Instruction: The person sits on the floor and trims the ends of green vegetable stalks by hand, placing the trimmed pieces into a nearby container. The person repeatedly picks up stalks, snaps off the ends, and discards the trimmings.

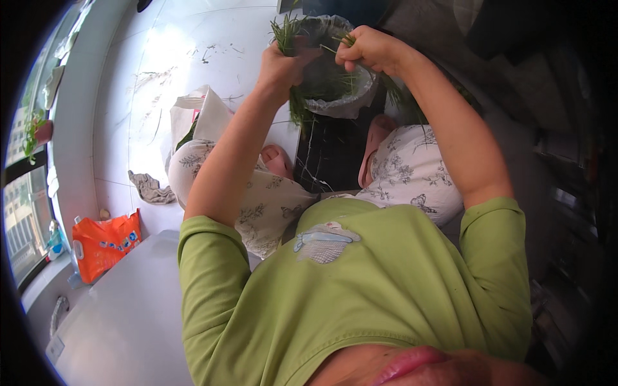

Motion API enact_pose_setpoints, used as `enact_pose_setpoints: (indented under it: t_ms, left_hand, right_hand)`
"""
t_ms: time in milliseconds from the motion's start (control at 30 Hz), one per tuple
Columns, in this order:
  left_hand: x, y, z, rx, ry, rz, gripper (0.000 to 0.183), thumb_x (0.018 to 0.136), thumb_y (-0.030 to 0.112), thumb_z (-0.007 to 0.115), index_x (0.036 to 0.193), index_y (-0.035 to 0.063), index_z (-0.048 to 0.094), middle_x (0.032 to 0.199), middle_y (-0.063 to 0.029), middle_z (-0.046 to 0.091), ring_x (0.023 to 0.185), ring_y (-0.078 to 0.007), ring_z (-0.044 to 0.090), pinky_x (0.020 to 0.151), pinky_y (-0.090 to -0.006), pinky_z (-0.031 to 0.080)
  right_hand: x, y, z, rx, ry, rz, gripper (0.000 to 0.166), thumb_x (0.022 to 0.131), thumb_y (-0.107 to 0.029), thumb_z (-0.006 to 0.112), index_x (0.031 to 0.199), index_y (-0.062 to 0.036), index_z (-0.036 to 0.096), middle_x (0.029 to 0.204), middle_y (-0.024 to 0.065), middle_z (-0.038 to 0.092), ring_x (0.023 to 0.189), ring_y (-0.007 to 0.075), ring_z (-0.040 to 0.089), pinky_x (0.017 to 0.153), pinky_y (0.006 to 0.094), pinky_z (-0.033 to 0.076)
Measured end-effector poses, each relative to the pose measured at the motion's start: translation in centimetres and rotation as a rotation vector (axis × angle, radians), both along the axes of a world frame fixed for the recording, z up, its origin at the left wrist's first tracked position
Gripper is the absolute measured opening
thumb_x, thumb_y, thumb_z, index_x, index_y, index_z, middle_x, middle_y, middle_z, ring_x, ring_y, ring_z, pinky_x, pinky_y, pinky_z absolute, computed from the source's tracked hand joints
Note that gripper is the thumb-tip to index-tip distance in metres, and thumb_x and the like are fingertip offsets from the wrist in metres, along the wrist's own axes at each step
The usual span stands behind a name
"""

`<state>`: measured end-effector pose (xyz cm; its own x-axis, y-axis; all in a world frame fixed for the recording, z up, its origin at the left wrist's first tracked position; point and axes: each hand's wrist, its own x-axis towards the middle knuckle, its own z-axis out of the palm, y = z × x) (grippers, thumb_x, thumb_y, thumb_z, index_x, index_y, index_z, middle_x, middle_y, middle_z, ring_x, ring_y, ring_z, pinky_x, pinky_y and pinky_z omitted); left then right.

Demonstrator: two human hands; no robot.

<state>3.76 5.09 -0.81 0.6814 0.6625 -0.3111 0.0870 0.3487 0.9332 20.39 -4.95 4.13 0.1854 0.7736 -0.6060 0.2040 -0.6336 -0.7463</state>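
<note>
My left hand (281, 67) is wrapped around a bunch of thin green leafy stalks (300, 107), likely chives. Ends of the bunch stick out above and below the fist. Across from it, my right hand (369, 50) pinches a few slender stalks (392, 91) whose long green ends trail below the wrist. Both hands are over a bin lined with a thin clear plastic bag (338, 107). Loose green scraps (338, 86) lie inside the bin. My left fingers are slightly blurred, and their tips are hard to make out.
A white bag (205, 108) with greens inside stands beside my left knee. Dark crumbs (205, 55) dot the pale tile floor. A crumpled grey cloth (150, 188) and an orange plastic package (107, 246) lie to the left. A grey smooth surface (130, 309) is at lower left.
</note>
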Motion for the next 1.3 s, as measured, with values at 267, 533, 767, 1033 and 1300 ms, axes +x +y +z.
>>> enact_pose_setpoints:
  t_ms: [267, 533, 767, 1033, 1300]
  left_hand:
    - [1.3, 0.1, 0.2, -0.02, 0.003, 0.034, 0.025, 0.075, 0.003, 0.07, 0.097, 0.0012, 0.058, 0.074, -0.0042, 0.058, 0.051, -0.009, 0.045, 0.042, -0.023, 0.033]
    - [1.2, 2.5, -1.0, 0.02, -0.012, 0.053, 0.017, 0.079, 0.007, 0.067, 0.095, 0.0026, 0.063, 0.075, -0.0025, 0.063, 0.048, -0.0061, 0.041, 0.04, -0.0223, 0.031]
    - [1.3, 1.1, -0.1, -0.144, -0.026, -0.19, 0.017, 0.079, 0.01, 0.07, 0.094, 0.0046, 0.066, 0.068, 0.0012, 0.056, 0.048, -0.0062, 0.039, 0.041, -0.0215, 0.03]
    - [2.4, 1.7, -2.1, 0.369, -0.04, -0.064, 0.019, 0.074, 0.003, 0.067, 0.093, 0.0017, 0.064, 0.079, -0.0028, 0.063, 0.064, -0.0107, 0.053, 0.057, -0.0261, 0.043]
    - [1.8, 2.2, -0.6, 0.075, -0.006, -0.071, 0.017, 0.076, 0.004, 0.067, 0.092, 0.0011, 0.064, 0.077, -0.0032, 0.063, 0.066, -0.0111, 0.054, 0.061, -0.0265, 0.045]
  right_hand:
    - [-1.0, 1.8, -0.3, -0.013, -0.057, -0.012, 0.012, 0.081, -0.015, 0.058, 0.08, -0.0044, 0.063, 0.059, -0.0004, 0.057, 0.042, 0.0055, 0.033, 0.037, 0.024, 0.022]
    - [-0.2, 1.3, 0.7, -0.06, -0.085, -0.072, 0.012, 0.081, -0.013, 0.057, 0.075, -0.0041, 0.062, 0.056, -0.0022, 0.054, 0.04, 0.0023, 0.032, 0.035, 0.0215, 0.021]
    - [-1.1, 1.9, 1.0, -0.108, -0.02, -0.057, 0.013, 0.083, -0.016, 0.057, 0.082, -0.0043, 0.064, 0.062, -0.0009, 0.059, 0.042, 0.0038, 0.035, 0.037, 0.0221, 0.024]
    - [-2.7, 2.9, 2.8, -0.125, -0.247, -0.055, 0.011, 0.076, -0.015, 0.061, 0.071, -0.0061, 0.06, 0.061, 0.001, 0.057, 0.046, 0.0052, 0.036, 0.04, 0.0237, 0.024]
    - [-3.0, 3.3, 4.9, -0.097, -0.44, 0.028, 0.014, 0.074, -0.014, 0.062, 0.073, 0.0, 0.062, 0.059, 0.0051, 0.059, 0.058, 0.0114, 0.052, 0.06, 0.0277, 0.039]
